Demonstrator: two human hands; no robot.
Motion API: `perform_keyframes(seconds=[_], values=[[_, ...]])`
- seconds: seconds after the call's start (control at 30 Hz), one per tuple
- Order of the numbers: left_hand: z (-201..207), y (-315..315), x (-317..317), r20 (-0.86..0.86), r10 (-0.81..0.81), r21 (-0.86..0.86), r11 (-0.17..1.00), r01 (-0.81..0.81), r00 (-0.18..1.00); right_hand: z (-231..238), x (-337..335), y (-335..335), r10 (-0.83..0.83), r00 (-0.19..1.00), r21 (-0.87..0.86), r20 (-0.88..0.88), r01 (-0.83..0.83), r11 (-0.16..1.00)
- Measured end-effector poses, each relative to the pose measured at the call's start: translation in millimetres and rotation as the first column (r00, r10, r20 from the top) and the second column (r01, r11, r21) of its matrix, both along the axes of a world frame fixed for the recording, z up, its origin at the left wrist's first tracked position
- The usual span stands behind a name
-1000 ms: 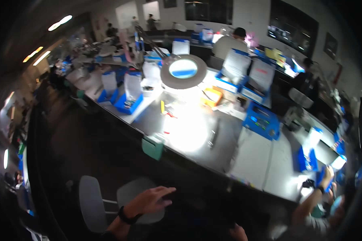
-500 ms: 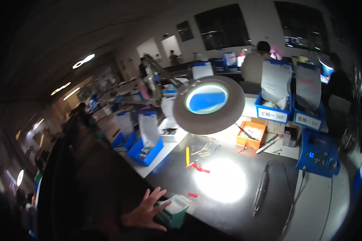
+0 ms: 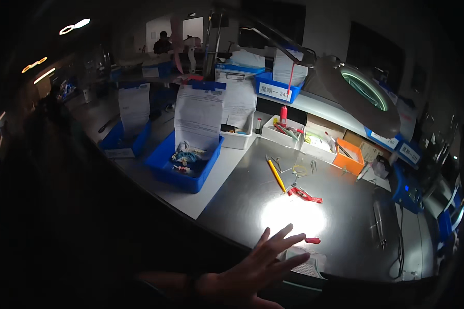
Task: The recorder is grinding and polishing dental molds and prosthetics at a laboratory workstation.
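My left hand [image 3: 255, 265] reaches in from the lower left, back upward, fingers spread and nothing between them. It hovers around the front edge of the dark bench top [image 3: 340, 221], and its fingers partly cover a container with a white perforated top [image 3: 307, 265]. Whether the hand touches that container I cannot tell. Just past the fingertips lies a small red piece [image 3: 313, 240]. Farther back, a red strip [image 3: 305, 194] and a yellow pen-like tool [image 3: 276, 176] lie beside small metal tools [image 3: 296, 176]. My right hand is out of view.
A blue bin [image 3: 175, 177] with small parts and an upright sheet stands at the left. White trays [image 3: 277, 136] and an orange box [image 3: 348, 166] line the back. A ring magnifier lamp [image 3: 366, 98] overhangs the right. A blurred handpiece [image 3: 379, 224] lies near a blue control unit [image 3: 410, 190].
The view has turned left, so the bench things sit farther right and the lamp has shifted right. My left hand, still spread, has moved right across the perforated-top container.
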State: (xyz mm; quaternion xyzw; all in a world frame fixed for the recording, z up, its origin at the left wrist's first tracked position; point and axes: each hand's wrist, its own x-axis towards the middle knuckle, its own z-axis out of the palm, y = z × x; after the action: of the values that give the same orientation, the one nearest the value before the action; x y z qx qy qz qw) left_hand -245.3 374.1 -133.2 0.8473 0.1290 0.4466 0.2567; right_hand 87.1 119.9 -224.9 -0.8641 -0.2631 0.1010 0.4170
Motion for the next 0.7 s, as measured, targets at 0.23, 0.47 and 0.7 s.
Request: perform_keyframes(seconds=[0.23,0.47,0.7], values=[[-8,47,-158,0.078,0.722,0.027,0.688,-0.725,0.688,15,45,-77,-0.113,0.867,-0.074,0.485,0.169,0.983],[-24,106,-213,0.096,0.740,-0.153,0.672,-0.725,0.665,-1,89,-25,0.152,0.883,-0.203,0.443,-0.066,0.977],[-43,104,-164,0.126,0.761,-0.242,0.646,-0.724,0.637,39,-22,58,0.451,0.803,-0.167,-0.389,-0.543,0.823]])
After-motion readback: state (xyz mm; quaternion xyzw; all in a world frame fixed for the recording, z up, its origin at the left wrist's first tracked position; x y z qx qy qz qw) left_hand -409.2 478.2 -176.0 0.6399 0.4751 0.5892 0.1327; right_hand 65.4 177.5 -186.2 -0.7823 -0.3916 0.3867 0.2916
